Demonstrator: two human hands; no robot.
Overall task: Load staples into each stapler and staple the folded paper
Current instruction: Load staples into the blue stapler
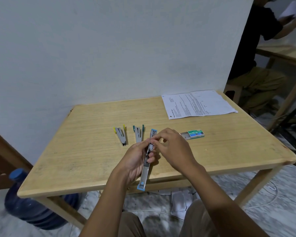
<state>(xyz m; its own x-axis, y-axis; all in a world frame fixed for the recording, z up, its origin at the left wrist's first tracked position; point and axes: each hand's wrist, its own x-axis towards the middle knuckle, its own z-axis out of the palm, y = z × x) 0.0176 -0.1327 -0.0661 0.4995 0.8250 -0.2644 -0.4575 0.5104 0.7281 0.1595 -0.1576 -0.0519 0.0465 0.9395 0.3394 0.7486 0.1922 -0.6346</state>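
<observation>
- The blue stapler (145,170) is held above the near edge of the table (85,151), opened out flat in one long line, one blue end pointing towards the wall and the other towards the person.
- The left hand (135,159) is clamped on the stapler's middle from the left side, fingers curled round under the metal body.
- The right hand (173,147) is brought in from the right, close against the left. Its thumb and forefinger are pinched on the upper half of the stapler's rail. Whether a strip of staples is held between them cannot be told.
- The yellow stapler (120,135) is laid on the table left of the hands, splayed open in a V.
- The teal stapler (138,134) is laid just beside it, between the yellow stapler and the hands, opened the same way.
- The staple box (194,134) is found right of the hands, its green sleeve slid partly off the tray.
- The printed paper (197,104) is laid at the far right corner of the table, well apart from the staplers.
- A blue water bottle (29,207) is noted on the floor at the table's left leg.
- A second person (256,48) is seated beyond the wall's edge, at right.
</observation>
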